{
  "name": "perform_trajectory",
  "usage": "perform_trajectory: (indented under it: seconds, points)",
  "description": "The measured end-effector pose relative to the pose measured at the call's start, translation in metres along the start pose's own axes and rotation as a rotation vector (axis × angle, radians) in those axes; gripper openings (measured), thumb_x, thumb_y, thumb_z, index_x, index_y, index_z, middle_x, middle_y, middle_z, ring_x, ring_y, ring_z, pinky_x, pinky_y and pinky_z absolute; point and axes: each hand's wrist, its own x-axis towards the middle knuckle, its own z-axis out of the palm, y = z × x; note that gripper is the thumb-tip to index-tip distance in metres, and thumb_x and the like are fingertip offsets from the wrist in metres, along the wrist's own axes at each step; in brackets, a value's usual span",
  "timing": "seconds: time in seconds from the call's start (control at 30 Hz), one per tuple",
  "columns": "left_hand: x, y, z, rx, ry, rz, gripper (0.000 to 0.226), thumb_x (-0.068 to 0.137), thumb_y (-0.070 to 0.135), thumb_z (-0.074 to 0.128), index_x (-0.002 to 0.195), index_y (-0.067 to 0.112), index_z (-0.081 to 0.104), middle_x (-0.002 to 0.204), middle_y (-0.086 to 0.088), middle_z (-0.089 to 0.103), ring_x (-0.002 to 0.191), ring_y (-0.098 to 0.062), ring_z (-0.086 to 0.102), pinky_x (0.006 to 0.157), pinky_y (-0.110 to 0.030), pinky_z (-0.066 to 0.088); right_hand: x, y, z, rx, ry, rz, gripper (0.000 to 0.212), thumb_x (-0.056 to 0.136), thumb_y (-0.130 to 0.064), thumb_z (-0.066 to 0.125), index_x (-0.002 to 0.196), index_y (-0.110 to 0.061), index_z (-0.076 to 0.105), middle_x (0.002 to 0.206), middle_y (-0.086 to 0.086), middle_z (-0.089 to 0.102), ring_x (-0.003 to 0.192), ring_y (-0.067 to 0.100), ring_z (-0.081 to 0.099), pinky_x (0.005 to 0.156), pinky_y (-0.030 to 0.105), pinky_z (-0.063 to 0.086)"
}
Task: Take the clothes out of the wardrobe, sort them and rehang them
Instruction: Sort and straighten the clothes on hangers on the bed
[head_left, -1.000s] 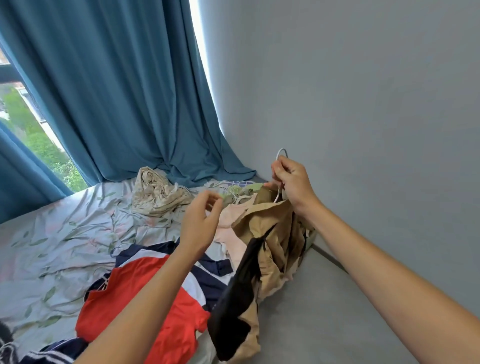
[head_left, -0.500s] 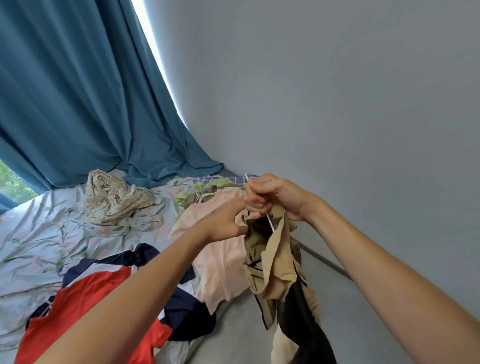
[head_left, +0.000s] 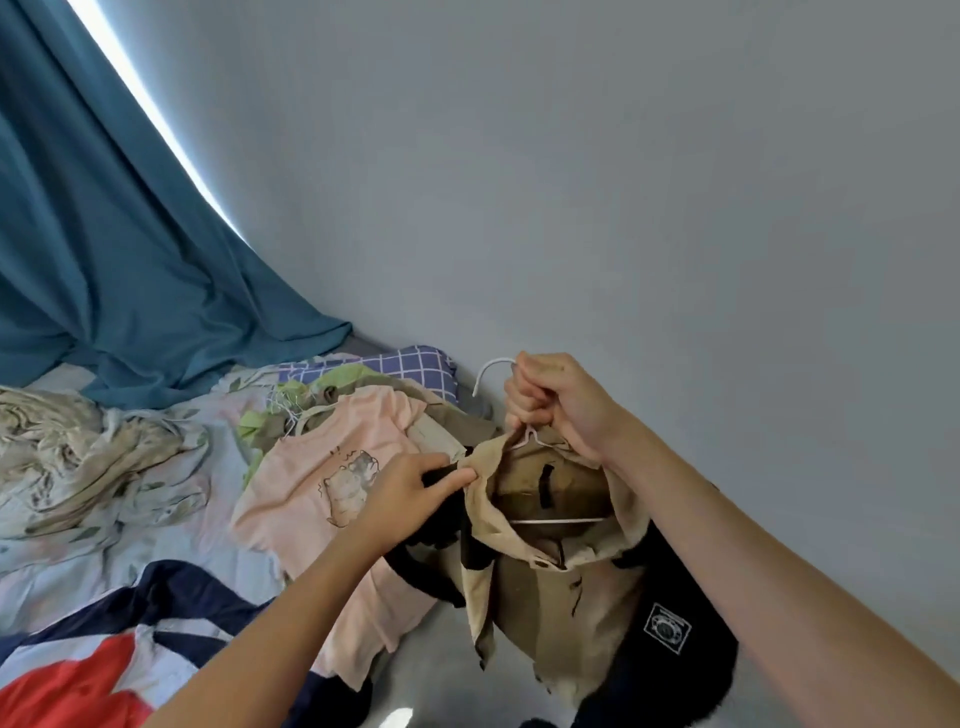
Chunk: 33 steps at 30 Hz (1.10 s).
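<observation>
Head view shows a khaki and black jacket (head_left: 550, 613) of stiff woven cloth hanging on a thin white wire hanger (head_left: 540, 441), held up over the grey floor between the bed and the wall. The right hand (head_left: 556, 405) is clenched around the hanger's neck just under its curved hook, and the hanger's straight lower bar crosses inside the open collar. The left hand (head_left: 410, 493) pinches the jacket's collar edge between thumb and fingers (head_left: 457, 475) on the left side. A square white patch sits on the black panel at lower right. Just beside the jacket, a soft peach T-shirt (head_left: 322, 499) with a small cartoon animal print lies flat at the bed's edge, over olive and lime-green garments with more wire hangers. Nearer the person lies a red, white and navy top (head_left: 104, 670). A crumpled beige cloth (head_left: 62, 452) lies farther left on the leaf-print bedsheet (head_left: 67, 551). A checked purple pillow (head_left: 410, 364) rests against the plain grey wall (head_left: 571, 182), and a teal curtain (head_left: 104, 234) drapes in heavy folds onto the bed.
</observation>
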Motion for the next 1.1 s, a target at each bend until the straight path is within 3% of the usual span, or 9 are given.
perform_trajectory:
  seconds: [0.1, 0.17, 0.3, 0.4, 0.5, 0.63, 0.8, 0.9, 1.1]
  points:
    - [0.008, -0.003, 0.007, 0.031, 0.203, -0.104, 0.061, 0.09, 0.063, 0.069, 0.053, 0.022, 0.043, 0.048, 0.005, 0.045, 0.05, -0.014, 0.049, 0.053, -0.026, 0.032, 0.026, 0.006, -0.02, -0.138, 0.079, -0.046, 0.052, 0.111, -0.031, 0.043, 0.066, -0.008, 0.054, 0.061, 0.013, 0.044, 0.058, 0.031, 0.047, 0.079, 0.044, 0.053]
    - [0.018, -0.012, 0.004, 0.032, 0.268, -0.176, 0.067, 0.086, 0.069, 0.071, 0.051, 0.021, 0.041, 0.047, 0.004, 0.045, 0.052, -0.017, 0.05, 0.052, -0.025, 0.032, 0.048, 0.014, -0.04, -0.311, 0.08, -0.09, 0.047, 0.11, -0.027, 0.046, 0.077, -0.001, 0.066, 0.076, 0.019, 0.064, 0.075, 0.044, 0.061, 0.082, 0.041, 0.053]
    - [0.036, -0.026, -0.014, 0.019, 0.376, -0.294, 0.068, 0.084, 0.072, 0.071, 0.054, 0.016, 0.047, 0.05, 0.0, 0.049, 0.052, -0.017, 0.05, 0.056, -0.039, 0.042, 0.094, 0.045, -0.091, -0.686, -0.087, -0.085, 0.031, 0.103, -0.049, 0.053, 0.11, -0.024, 0.07, 0.11, -0.005, 0.068, 0.108, 0.016, 0.065, 0.097, 0.038, 0.051]
    - [0.045, -0.026, -0.026, -0.001, 0.504, -0.421, 0.052, 0.087, 0.053, 0.08, 0.052, 0.025, 0.055, 0.047, 0.01, 0.049, 0.048, -0.007, 0.046, 0.053, -0.033, 0.035, 0.137, 0.061, -0.123, -0.955, -0.251, -0.047, 0.048, 0.09, -0.074, 0.05, 0.12, -0.039, 0.063, 0.114, -0.016, 0.066, 0.106, 0.005, 0.063, 0.093, 0.04, 0.053]
    - [0.053, -0.029, -0.03, 0.029, 0.594, -0.548, 0.061, 0.087, 0.051, 0.08, 0.05, 0.02, 0.043, 0.045, 0.01, 0.041, 0.046, -0.007, 0.041, 0.053, -0.031, 0.029, 0.184, 0.064, -0.133, -1.178, -0.381, -0.055, 0.048, 0.088, -0.082, 0.04, 0.096, -0.039, 0.06, 0.085, -0.01, 0.067, 0.077, 0.009, 0.063, 0.072, 0.037, 0.051]
    - [0.058, -0.038, -0.036, 0.034, 0.696, -0.714, 0.063, 0.087, 0.056, 0.078, 0.051, 0.019, 0.041, 0.045, 0.009, 0.039, 0.046, -0.007, 0.039, 0.052, -0.033, 0.028, 0.247, 0.077, -0.119, -1.198, -0.465, -0.159, 0.04, 0.099, -0.066, 0.046, 0.068, -0.04, 0.046, 0.067, -0.01, 0.056, 0.065, 0.01, 0.056, 0.063, 0.038, 0.047]
    - [0.063, -0.064, -0.07, 0.16, 0.743, -0.817, 0.07, 0.088, 0.067, 0.071, 0.054, 0.015, 0.038, 0.046, 0.003, 0.038, 0.046, -0.01, 0.039, 0.051, -0.034, 0.026, 0.309, 0.103, -0.084, -1.159, -0.474, -0.25, 0.039, 0.1, -0.064, 0.046, 0.071, -0.041, 0.058, 0.068, -0.013, 0.059, 0.068, 0.009, 0.055, 0.063, 0.037, 0.046]
    - [0.072, -0.092, -0.095, 0.233, 0.735, -0.871, 0.07, 0.089, 0.07, 0.067, 0.054, 0.019, 0.036, 0.046, 0.001, 0.042, 0.047, -0.014, 0.043, 0.05, -0.034, 0.026, 0.339, 0.114, -0.061, -1.155, -0.44, -0.244, 0.04, 0.101, -0.061, 0.05, 0.065, -0.044, 0.048, 0.068, -0.012, 0.059, 0.07, 0.012, 0.057, 0.062, 0.036, 0.043]
    - [0.109, -0.174, -0.147, 0.269, 0.685, -0.926, 0.065, 0.091, 0.071, 0.062, 0.059, 0.017, 0.048, 0.055, 0.001, 0.054, 0.058, -0.016, 0.056, 0.051, -0.033, 0.033, 0.413, 0.136, -0.017, -1.195, -0.363, -0.171, 0.051, 0.103, -0.058, 0.052, 0.057, -0.037, 0.038, 0.065, -0.009, 0.053, 0.073, 0.023, 0.061, 0.061, 0.036, 0.039]
